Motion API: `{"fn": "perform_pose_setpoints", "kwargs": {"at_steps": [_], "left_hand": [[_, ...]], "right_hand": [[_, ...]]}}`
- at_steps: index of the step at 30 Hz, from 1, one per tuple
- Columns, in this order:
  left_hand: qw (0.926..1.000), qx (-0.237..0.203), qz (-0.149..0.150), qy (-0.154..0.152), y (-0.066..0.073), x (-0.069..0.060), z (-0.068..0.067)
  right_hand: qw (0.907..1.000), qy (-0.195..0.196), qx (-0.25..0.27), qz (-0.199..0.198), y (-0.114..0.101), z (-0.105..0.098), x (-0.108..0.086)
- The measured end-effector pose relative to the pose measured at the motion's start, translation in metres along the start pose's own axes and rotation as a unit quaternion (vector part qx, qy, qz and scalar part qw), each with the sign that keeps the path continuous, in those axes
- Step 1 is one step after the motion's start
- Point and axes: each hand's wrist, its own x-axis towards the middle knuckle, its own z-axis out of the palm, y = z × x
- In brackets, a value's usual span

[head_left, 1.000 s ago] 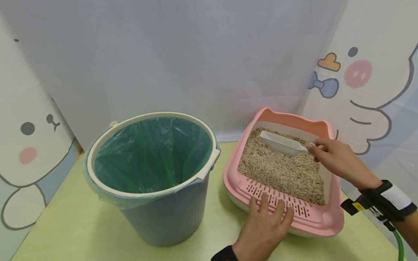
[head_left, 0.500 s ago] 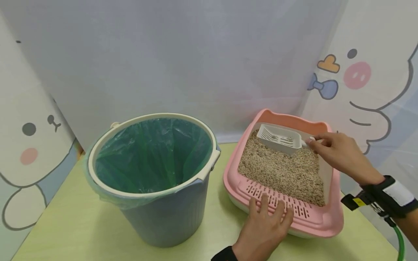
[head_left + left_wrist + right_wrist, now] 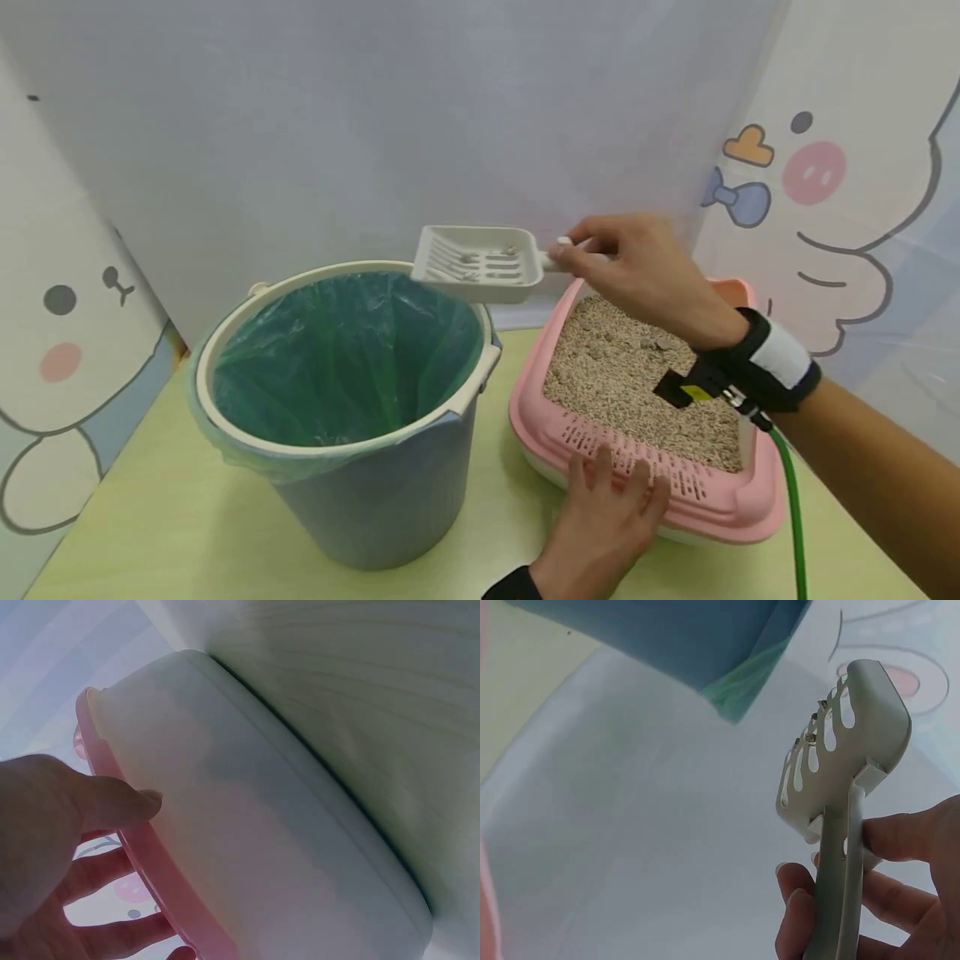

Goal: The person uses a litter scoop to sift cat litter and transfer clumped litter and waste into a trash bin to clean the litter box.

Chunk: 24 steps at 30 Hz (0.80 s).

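Note:
My right hand (image 3: 637, 258) grips the handle of a white slotted litter scoop (image 3: 480, 265), raised level beside and partly over the right rim of the lined bucket (image 3: 382, 508). A few small clumps lie in the scoop. From below, in the right wrist view, the scoop (image 3: 847, 742) shows bits caught in its slots. My left hand (image 3: 603, 525) holds the front edge of the pink litter box (image 3: 765, 500), fingers on the slotted rim. In the left wrist view the thumb presses the pale outer wall (image 3: 225, 810) just under that rim. Brown pellet litter (image 3: 622, 383) fills the box.
A green bag (image 3: 337, 367) lines the bucket and folds over its cream rim. Bucket and box stand side by side on a yellow-green table (image 3: 150, 517). A pale curtain (image 3: 420, 125) with cartoon animals hangs behind. A green cable (image 3: 791, 500) runs from the right wrist.
My right hand has lifted the litter scoop out of the litter box and moved it left to the bucket's rim. The scoop has turned from tilted to level. My left hand stays put.

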Motion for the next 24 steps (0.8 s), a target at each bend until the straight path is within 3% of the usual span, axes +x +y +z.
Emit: {"fn": "perform_pose_setpoints", "kwargs": {"at_steps": [4, 6, 8, 11, 15, 18, 20, 22, 24], "left_hand": [[0.9999, -0.011, 0.000, 0.003, 0.003, 0.002, -0.001], [0.9997, -0.006, -0.006, 0.023, 0.005, 0.004, 0.000], [0.9988, -0.001, -0.013, 0.047, 0.007, 0.006, 0.002], [0.9968, 0.008, -0.018, 0.077, 0.009, 0.009, 0.005], [0.9952, 0.012, -0.024, 0.094, 0.011, 0.012, 0.008], [0.9944, 0.007, -0.029, 0.102, 0.012, 0.013, 0.009], [0.9941, 0.002, -0.030, 0.104, 0.012, 0.014, 0.009], [0.9948, 0.001, -0.027, 0.098, 0.012, 0.014, 0.009], [0.9957, 0.004, -0.021, 0.090, 0.011, 0.013, 0.008]], "right_hand": [[0.9936, 0.008, -0.042, -0.105, -0.031, 0.027, -0.002], [0.9833, 0.025, -0.082, -0.160, -0.041, 0.038, -0.009], [0.9658, 0.047, -0.120, -0.225, -0.047, 0.046, -0.015], [0.9241, 0.089, -0.182, -0.324, -0.052, 0.055, -0.020], [0.8460, 0.146, -0.269, -0.437, -0.054, 0.061, -0.022], [0.7880, 0.189, -0.325, -0.487, -0.055, 0.062, -0.023], [0.7648, 0.211, -0.346, -0.501, -0.055, 0.062, -0.022], [0.7625, 0.228, -0.344, -0.498, -0.056, 0.061, -0.022], [0.7803, 0.237, -0.321, -0.482, -0.055, 0.060, -0.021]]}}
